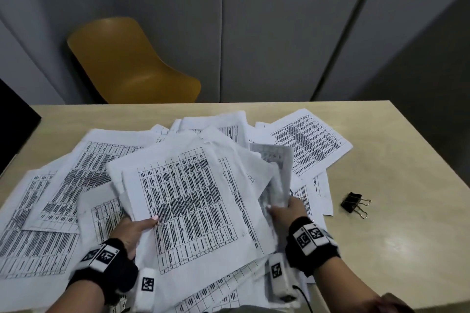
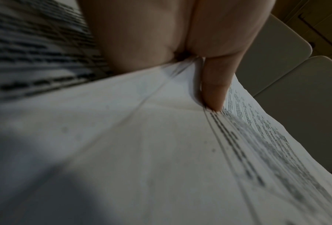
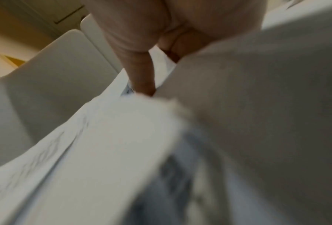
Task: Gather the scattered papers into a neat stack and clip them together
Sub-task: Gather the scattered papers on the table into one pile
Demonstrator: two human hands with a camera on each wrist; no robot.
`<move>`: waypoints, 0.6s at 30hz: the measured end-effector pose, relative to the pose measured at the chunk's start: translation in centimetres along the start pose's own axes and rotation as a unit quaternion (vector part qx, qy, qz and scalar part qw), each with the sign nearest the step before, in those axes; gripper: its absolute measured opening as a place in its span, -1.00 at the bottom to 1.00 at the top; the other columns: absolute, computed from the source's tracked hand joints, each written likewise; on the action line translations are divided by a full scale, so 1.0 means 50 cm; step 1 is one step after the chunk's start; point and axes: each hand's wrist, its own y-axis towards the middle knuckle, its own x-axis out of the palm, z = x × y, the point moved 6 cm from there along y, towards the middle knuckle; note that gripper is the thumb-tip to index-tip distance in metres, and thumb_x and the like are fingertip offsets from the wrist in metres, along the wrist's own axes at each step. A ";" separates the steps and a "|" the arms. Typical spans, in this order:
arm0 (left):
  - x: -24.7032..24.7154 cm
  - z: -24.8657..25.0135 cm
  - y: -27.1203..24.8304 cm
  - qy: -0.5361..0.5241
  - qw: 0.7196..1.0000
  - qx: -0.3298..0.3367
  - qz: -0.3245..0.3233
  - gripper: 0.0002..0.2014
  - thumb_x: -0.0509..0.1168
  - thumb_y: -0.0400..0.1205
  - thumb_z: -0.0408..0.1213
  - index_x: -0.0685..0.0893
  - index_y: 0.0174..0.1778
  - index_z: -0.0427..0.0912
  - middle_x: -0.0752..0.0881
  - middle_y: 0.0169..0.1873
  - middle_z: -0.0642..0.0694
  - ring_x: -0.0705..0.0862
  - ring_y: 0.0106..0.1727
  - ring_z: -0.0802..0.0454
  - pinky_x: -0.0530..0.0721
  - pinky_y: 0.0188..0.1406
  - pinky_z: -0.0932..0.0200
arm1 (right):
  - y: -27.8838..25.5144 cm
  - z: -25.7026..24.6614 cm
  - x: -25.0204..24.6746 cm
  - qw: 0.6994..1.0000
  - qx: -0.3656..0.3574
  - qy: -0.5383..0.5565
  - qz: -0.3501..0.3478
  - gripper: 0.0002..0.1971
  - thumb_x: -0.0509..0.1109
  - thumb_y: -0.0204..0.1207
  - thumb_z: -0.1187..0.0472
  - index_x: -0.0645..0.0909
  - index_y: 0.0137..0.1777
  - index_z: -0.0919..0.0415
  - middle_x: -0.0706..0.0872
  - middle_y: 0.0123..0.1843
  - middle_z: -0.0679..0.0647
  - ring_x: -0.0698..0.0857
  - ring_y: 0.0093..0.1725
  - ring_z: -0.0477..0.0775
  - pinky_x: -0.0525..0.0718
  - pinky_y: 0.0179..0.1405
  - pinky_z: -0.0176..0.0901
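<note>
Both hands gathering loose papers

The left hand [image 1: 134,230] and right hand [image 1: 290,211] pinch opposite edges of the lifted printed sheets [image 1: 188,201]; the binder clip [image 1: 354,204] lies right, nearer the right hand.

Papers [image 3: 107,152] blurred; fingers [image 1: 284,207] hidden beneath.

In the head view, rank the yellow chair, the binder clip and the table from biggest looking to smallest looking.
1. table: spans nearly the whole width, though it sits nearest the camera.
2. yellow chair: behind the table, partly hidden by its far edge.
3. binder clip: clearly the smallest, lying right of the papers.
</note>
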 end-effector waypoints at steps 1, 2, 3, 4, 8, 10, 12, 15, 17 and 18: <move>0.003 0.005 -0.006 0.008 1.000 0.003 -0.003 -0.46 0.37 0.48 -0.48 0.42 0.40 -0.43 0.53 0.38 -0.41 0.46 0.42 -0.36 0.26 0.50 -0.31 | 0.001 -0.009 -0.026 0.999 -0.008 -0.001 0.032 -0.70 0.48 0.34 0.29 0.64 0.06 0.37 0.78 -0.13 0.32 0.74 -0.17 0.23 0.71 -0.12 -0.02; 0.006 0.008 -0.010 0.017 1.000 0.009 -0.006 -0.46 0.35 0.50 -0.48 0.41 0.41 -0.42 0.52 0.39 -0.41 0.45 0.43 -0.36 0.26 0.50 -0.29 | 0.001 -0.020 -0.053 0.998 -0.020 -0.014 0.057 -0.70 0.44 0.40 0.29 0.62 0.11 0.37 0.77 -0.06 0.34 0.71 -0.15 0.20 0.65 -0.12 -0.07; 0.008 0.012 -0.015 0.029 0.999 0.016 -0.002 -0.47 0.34 0.51 -0.48 0.39 0.42 -0.42 0.51 0.40 -0.41 0.44 0.44 -0.35 0.26 0.50 -0.26 | 0.001 -0.034 -0.081 0.996 -0.037 -0.040 0.077 -0.71 0.41 0.44 0.30 0.60 0.15 0.36 0.76 -0.03 0.33 0.66 -0.14 0.16 0.56 -0.13 -0.16; 0.011 0.017 -0.021 0.040 0.999 0.022 -0.002 -0.48 0.32 0.53 -0.48 0.39 0.42 -0.43 0.50 0.41 -0.42 0.43 0.45 -0.35 0.26 0.48 -0.23 | -0.001 -0.050 -0.107 0.992 -0.057 -0.072 0.092 -0.72 0.37 0.48 0.31 0.59 0.18 0.34 0.74 -0.04 0.30 0.64 -0.12 0.16 0.48 -0.14 -0.21; 0.028 0.042 -0.057 0.072 0.997 0.034 0.008 -0.55 0.30 0.55 -0.50 0.42 0.36 -0.53 0.51 0.38 -0.48 0.45 0.42 -0.38 0.32 0.44 -0.16 | -0.020 -0.111 -0.176 0.972 -0.129 -0.131 0.147 -0.71 0.27 0.49 0.38 0.61 0.19 0.26 0.75 0.00 0.35 0.70 0.03 0.32 0.60 0.02 -0.07; 0.032 0.053 -0.074 0.079 0.996 0.035 0.020 -0.52 0.29 0.56 -0.51 0.38 0.38 -0.55 0.46 0.41 -0.50 0.44 0.43 -0.39 0.32 0.44 -0.17 | -0.042 -0.141 -0.205 0.952 -0.174 -0.158 0.196 -0.74 0.26 0.46 0.38 0.64 0.12 0.24 0.75 -0.05 0.41 0.70 0.00 0.41 0.62 -0.03 0.00; 0.033 0.059 -0.084 0.094 0.994 0.041 0.032 -0.44 0.29 0.56 -0.50 0.28 0.46 -0.54 0.38 0.48 -0.48 0.39 0.47 -0.38 0.30 0.46 -0.16 | -0.071 -0.177 -0.237 0.919 -0.238 -0.157 0.272 -0.79 0.24 0.46 0.35 0.65 0.03 0.25 0.73 -0.20 0.45 0.69 -0.16 0.47 0.62 -0.18 0.05; 0.029 0.052 -0.078 0.111 0.993 0.038 0.032 -0.36 0.32 0.56 -0.45 0.21 0.51 -0.49 0.33 0.52 -0.43 0.36 0.51 -0.35 0.26 0.49 -0.17 | -0.122 -0.230 -0.271 0.854 -0.352 -0.086 0.372 -0.79 0.18 0.46 0.24 0.64 -0.03 0.22 0.67 -0.41 0.36 0.63 -0.43 0.36 0.55 -0.37 -0.03; 0.023 0.045 -0.067 0.122 0.991 0.032 0.038 -0.42 0.33 0.54 -0.45 0.29 0.46 -0.49 0.43 0.45 -0.46 0.43 0.44 -0.37 0.30 0.47 -0.19 | -0.155 -0.260 -0.283 0.821 -0.408 -0.016 0.398 -0.90 0.23 0.47 0.28 0.57 -0.09 0.16 0.53 -0.48 0.16 0.47 -0.48 0.20 0.38 -0.42 -0.20; 0.021 0.043 -0.063 0.127 0.991 0.031 0.041 -0.45 0.35 0.53 -0.45 0.34 0.42 -0.48 0.49 0.40 -0.47 0.48 0.39 -0.38 0.34 0.46 -0.22 | -0.165 -0.270 -0.285 0.813 -0.422 0.017 0.400 -0.91 0.26 0.46 0.32 0.57 -0.10 0.19 0.48 -0.46 0.10 0.43 -0.46 0.16 0.32 -0.40 -0.24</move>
